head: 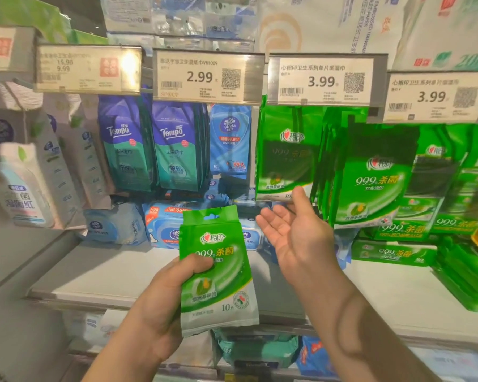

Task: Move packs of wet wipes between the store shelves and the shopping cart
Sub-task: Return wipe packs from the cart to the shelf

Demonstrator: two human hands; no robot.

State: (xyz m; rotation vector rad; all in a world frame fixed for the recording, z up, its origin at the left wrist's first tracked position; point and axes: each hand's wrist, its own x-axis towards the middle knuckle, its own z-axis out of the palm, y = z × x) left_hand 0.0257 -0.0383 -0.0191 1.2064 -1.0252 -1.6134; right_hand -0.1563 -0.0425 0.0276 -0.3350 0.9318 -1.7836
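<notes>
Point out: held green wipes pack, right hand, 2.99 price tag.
held green wipes pack (218,274): head view, front face.
right hand (293,232): head view, open palm.
2.99 price tag (200,77): head view, printed price.

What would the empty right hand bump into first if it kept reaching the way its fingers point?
Probably the hanging green pack under the 3.99 tag. The right hand's fingertips point up at its bottom edge, though depth is hard to judge.
</notes>
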